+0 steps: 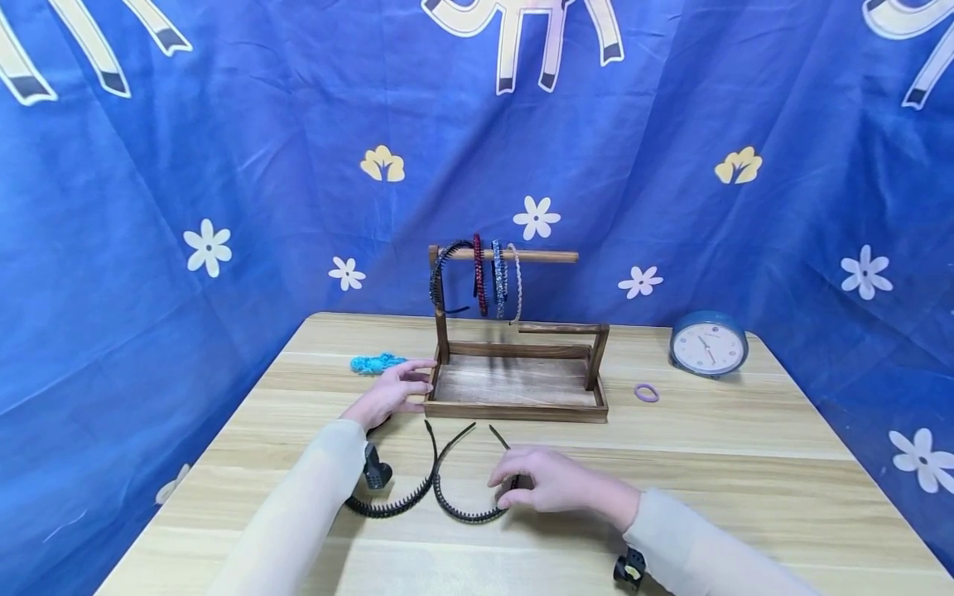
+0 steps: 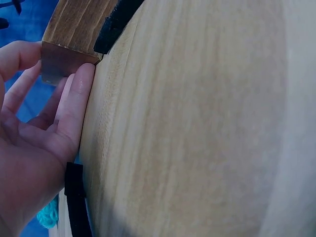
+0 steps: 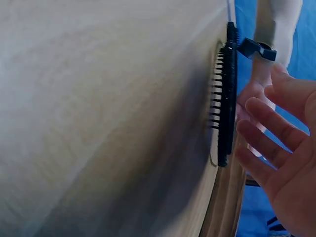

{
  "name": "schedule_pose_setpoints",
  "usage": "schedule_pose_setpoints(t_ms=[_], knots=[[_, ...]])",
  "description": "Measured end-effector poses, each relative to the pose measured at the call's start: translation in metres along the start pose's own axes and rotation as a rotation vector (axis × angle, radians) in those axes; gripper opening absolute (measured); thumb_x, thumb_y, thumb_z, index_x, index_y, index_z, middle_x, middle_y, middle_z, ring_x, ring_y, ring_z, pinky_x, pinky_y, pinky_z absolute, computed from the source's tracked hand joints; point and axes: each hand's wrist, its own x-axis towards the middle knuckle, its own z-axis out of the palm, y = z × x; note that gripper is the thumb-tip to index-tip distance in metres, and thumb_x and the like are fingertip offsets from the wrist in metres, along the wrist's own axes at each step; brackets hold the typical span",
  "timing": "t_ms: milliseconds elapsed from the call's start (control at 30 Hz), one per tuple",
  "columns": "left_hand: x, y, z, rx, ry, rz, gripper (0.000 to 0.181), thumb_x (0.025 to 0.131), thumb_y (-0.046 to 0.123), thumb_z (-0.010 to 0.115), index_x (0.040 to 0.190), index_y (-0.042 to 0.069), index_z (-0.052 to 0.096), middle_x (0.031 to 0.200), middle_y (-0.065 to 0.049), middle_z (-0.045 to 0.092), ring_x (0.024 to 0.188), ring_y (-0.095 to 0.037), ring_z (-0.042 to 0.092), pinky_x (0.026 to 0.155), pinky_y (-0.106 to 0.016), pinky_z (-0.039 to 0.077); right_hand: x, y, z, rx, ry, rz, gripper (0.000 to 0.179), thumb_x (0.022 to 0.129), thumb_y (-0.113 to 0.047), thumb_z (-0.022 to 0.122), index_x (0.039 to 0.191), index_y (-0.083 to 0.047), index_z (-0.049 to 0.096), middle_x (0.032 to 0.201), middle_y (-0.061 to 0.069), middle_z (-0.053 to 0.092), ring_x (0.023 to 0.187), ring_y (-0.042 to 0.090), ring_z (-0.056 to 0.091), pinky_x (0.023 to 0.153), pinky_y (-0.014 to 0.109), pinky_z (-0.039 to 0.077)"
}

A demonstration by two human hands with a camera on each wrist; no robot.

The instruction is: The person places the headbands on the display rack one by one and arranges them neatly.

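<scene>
Black toothed headbands [image 1: 469, 518], U-shaped, brown wooden stand [image 1: 514, 411]

Pretty plain off-white long sleeves [image 1: 294, 505] are worn, with a chunky black gadget [image 1: 377, 469] sported at the left cuff [image 1: 350, 437] and a similar black unit [image 1: 629, 569] at the right.

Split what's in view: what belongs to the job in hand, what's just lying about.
Likely in the job:
wooden rack, touched by left hand
two black headbands, right hand near one
hung headbands

Apparently just lying about:
clock
purple ring
turquoise item
</scene>
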Motion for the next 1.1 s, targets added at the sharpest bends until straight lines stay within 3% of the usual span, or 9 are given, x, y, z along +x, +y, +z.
schedule_pose_setpoints(t_ms=[267,767,900,1100], knots=[[-0.003,0.003,0.002,-0.005,0.001,-0.003,0.058,0.089,-0.003,0.053,0.143,0.002,0.032,0.137,-0.029,0.03,0.12,-0.041,0.041,0.088,-0.05,0.048,0.004,-0.003,0.007,-0.098,-0.098,0.003,0.026,0.08,-0.028,0.071,0.103,-0.016,0.069,0.1,-0.012,0.061,0.097,0.001,0.053,0.092,0.018,0.041],[-0.002,0.001,0.0,0.011,-0.005,0.012,0.058,0.089,-0.003,0.054,0.142,0.001,0.032,0.136,-0.03,0.031,0.116,-0.036,0.045,0.087,-0.05,0.049,-0.002,0.0,0.01,-0.204,-0.115,0.017,0.015,0.077,-0.017,0.073,0.09,-0.022,0.068,0.089,-0.017,0.057,0.089,-0.001,0.05,0.09,0.02,0.041],[-0.001,0.0,0.0,0.013,-0.001,0.013,0.057,0.089,-0.003,0.054,0.142,0.001,0.033,0.136,-0.03,0.031,0.117,-0.038,0.044,0.087,-0.05,0.049,-0.007,-0.001,0.004,-0.151,-0.058,-0.045,0.013,0.079,-0.013,0.071,0.09,-0.018,0.066,0.09,-0.012,0.058,0.088,0.0,0.052,0.087,0.018,0.042],[0.01,-0.015,-0.007,-0.001,0.008,0.007,0.058,0.089,-0.002,0.055,0.143,0.005,0.034,0.138,-0.028,0.031,0.12,-0.041,0.04,0.086,-0.05,0.049,-0.019,-0.001,-0.007,-0.042,0.095,-0.128,0.016,0.082,-0.006,0.068,0.095,-0.014,0.063,0.094,-0.008,0.059,0.089,0.001,0.055,0.083,0.015,0.046]])
